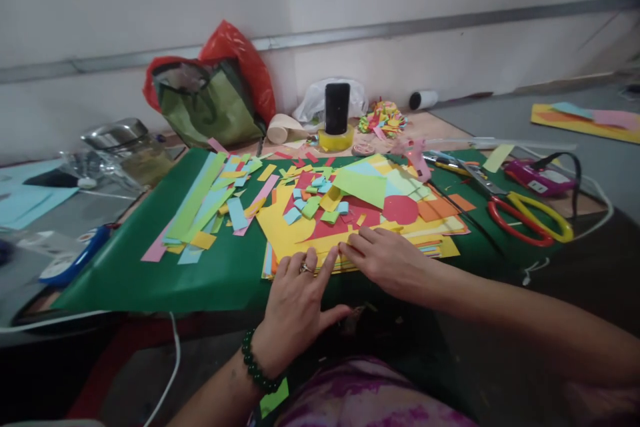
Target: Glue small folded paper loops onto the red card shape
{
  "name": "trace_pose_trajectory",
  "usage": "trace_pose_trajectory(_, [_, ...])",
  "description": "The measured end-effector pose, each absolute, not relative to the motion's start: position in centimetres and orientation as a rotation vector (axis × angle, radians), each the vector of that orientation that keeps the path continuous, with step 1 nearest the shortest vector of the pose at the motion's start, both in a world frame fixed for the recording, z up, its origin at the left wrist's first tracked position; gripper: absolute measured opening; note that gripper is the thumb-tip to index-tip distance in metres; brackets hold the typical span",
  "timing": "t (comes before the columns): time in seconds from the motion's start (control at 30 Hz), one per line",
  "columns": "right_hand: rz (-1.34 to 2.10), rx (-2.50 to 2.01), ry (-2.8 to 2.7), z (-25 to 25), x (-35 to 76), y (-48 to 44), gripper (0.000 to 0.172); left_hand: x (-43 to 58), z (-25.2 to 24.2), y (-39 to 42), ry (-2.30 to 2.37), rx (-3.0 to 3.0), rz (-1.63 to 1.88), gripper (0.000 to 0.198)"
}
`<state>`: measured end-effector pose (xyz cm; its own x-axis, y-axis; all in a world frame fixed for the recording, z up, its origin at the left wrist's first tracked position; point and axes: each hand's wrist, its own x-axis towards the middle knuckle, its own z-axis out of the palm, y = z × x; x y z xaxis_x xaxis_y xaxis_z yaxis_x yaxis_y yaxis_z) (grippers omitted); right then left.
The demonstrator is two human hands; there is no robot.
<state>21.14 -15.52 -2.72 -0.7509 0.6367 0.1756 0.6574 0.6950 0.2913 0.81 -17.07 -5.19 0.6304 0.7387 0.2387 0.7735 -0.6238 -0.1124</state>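
Observation:
My left hand lies on the near edge of a stack of yellow paper, its fingers stretched out and its thumb spread away. Beside it, my right hand rests on the same edge with bent fingers pressed together; anything between them is hidden. The index fingertips of both hands almost meet. On the stack are small folded paper loops in blue and green, a light green sheet, a red paper circle and orange pieces.
Cut paper strips lie left on the green mat. To the right are large scissors, a pink glue gun and a purple device. A phone stands behind, near a green bag and a glass jar.

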Motion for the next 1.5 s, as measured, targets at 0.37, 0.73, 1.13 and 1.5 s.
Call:
trace_pose_trajectory(0.37, [-0.496, -1.092, -2.757, -4.1, 28.0, -16.2, 0.028, 0.2, -5.0, -16.9, -1.225, -2.665, -0.346, 0.082])
trace_pose_trajectory(0.73, [-0.553, -1.185, -2.520, -5.8, 30.0, -16.7, 0.038, 0.0, -4.9, -16.8, -1.250, -2.550, -0.366, 0.069])
trace_pose_trajectory(1.13, [-0.522, -1.264, -2.453, -6.7, 30.3, -17.0, 0.043, -1.6, -6.3, -17.2, -1.195, -2.444, -0.398, 0.063])
trace_pose_trajectory(1.5, [-0.483, -1.852, -1.777, -3.6, 36.0, -19.2, 0.027, -1.5, -3.9, -16.4, -1.056, -2.388, -0.544, 0.069])
